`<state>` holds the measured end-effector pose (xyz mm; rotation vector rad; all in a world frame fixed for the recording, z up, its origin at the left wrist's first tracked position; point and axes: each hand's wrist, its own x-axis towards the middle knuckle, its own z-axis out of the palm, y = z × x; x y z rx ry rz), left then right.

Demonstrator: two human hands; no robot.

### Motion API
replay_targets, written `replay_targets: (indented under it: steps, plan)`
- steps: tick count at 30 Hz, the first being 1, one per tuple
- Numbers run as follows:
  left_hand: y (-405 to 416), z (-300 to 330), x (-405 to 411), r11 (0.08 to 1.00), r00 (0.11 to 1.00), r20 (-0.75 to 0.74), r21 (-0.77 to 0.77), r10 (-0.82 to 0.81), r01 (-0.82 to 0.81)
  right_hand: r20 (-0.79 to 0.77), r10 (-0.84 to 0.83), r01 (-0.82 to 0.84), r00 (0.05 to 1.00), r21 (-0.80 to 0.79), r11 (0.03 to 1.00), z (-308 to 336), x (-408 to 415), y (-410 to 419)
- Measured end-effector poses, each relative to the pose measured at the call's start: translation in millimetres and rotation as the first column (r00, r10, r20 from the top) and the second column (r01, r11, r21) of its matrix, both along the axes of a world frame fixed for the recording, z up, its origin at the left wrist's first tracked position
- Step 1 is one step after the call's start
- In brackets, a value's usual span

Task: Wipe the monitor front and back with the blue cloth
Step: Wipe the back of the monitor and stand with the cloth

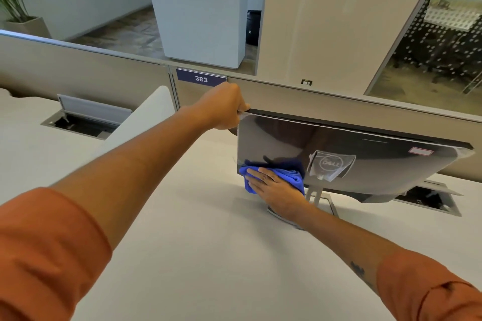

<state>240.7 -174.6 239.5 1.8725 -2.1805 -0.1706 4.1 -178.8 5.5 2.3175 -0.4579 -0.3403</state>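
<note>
A monitor [370, 161] stands on the white desk with its glossy grey back turned toward me, a round logo under plastic film near its middle. My left hand [224, 108] grips the monitor's top left corner. My right hand [276, 190] lies flat with straight fingers on the bunched blue cloth [287, 174], pressing it against the lower left part of the monitor's back. The screen side faces away and is hidden. The silver stand [317, 199] shows just right of my right hand.
A beige partition [86, 68] with a sign reading 383 [200, 78] runs behind the desk [208, 255]. Open cable hatches [86, 122] sit at the left and at the right [430, 200] under the monitor. A white divider panel [146, 117] stands at left. Planters stand beyond the partition.
</note>
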Motion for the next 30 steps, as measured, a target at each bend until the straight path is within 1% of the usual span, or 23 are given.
replay_targets:
  steps: [2, 5, 8, 10, 13, 16, 19, 21, 23, 25, 27, 29, 30]
  plan:
    - [0.6, 0.1, -0.8, 1.0, 1.0, -0.01, 0.006, -0.003, 0.003, -0.039, -0.012, 0.01, 0.999, -0.027, 1.0, -5.1, 17.1, 0.2]
    - [3.2, 0.6, -2.7, 1.0, 1.0, 0.017, 0.003, 0.004, -0.004, -0.069, -0.047, 0.045, 0.997, -0.031, 0.999, -5.9, 40.1, -0.5]
    - [6.3, 0.4, -3.5, 1.0, 1.0, 0.029, 0.002, 0.007, -0.007, -0.09, -0.029, 0.023, 0.996, -0.066, 0.998, -3.8, 42.0, 2.1]
    - [7.4, 0.3, -3.2, 1.0, 1.0, 0.017, 0.003, 0.005, -0.005, -0.1, -0.016, 0.01, 0.995, -0.062, 0.998, -4.0, 29.1, 2.0]
    - [8.3, 1.8, -4.6, 1.0, 1.0, 0.016, 0.0, 0.001, -0.001, -0.077, -0.017, 0.016, 0.997, -0.006, 1.0, -1.8, -4.5, -2.4]
    - [8.3, 2.3, -4.8, 1.0, 1.0, 0.01, 0.0, 0.009, -0.009, -0.077, 0.021, -0.019, 0.997, 0.036, 0.999, 0.5, -45.2, -6.4]
    - [8.7, 2.3, -5.1, 1.0, 1.0, 0.004, 0.002, 0.004, -0.004, -0.061, -0.017, 0.022, 0.998, 0.072, 0.997, 1.4, -81.5, -9.1]
    - [8.2, 2.4, -5.5, 1.0, 1.0, 0.002, -0.001, 0.0, 0.0, -0.014, -0.072, 0.073, 0.997, 0.18, 0.981, 0.4, -99.1, -12.0]
    - [6.9, 2.2, -5.4, 1.0, 1.0, 0.009, -0.006, -0.003, 0.003, 0.104, -0.035, 0.008, 0.994, 0.247, 0.969, 4.2, -109.3, -16.9]
    - [6.1, 1.7, -3.7, 1.0, 1.0, 0.015, -0.005, -0.001, 0.001, 0.218, 0.057, -0.104, 0.974, 0.209, 0.972, 16.0, -114.3, -23.1]
    - [4.7, 0.8, -3.6, 1.0, 1.0, 0.016, -0.004, -0.004, 0.004, 0.297, 0.129, -0.174, 0.946, 0.131, 0.976, 34.9, -117.7, -29.7]
    - [3.9, 0.9, -3.8, 1.0, 1.0, 0.015, -0.005, -0.004, 0.004, 0.376, 0.177, -0.199, 0.91, 0.018, 0.98, 59.1, -120.0, -38.3]
    - [3.5, 1.0, -4.2, 1.0, 1.0, 0.02, -0.011, -0.006, 0.006, 0.438, 0.182, -0.18, 0.88, -0.047, 0.983, 71.9, -122.6, -43.9]
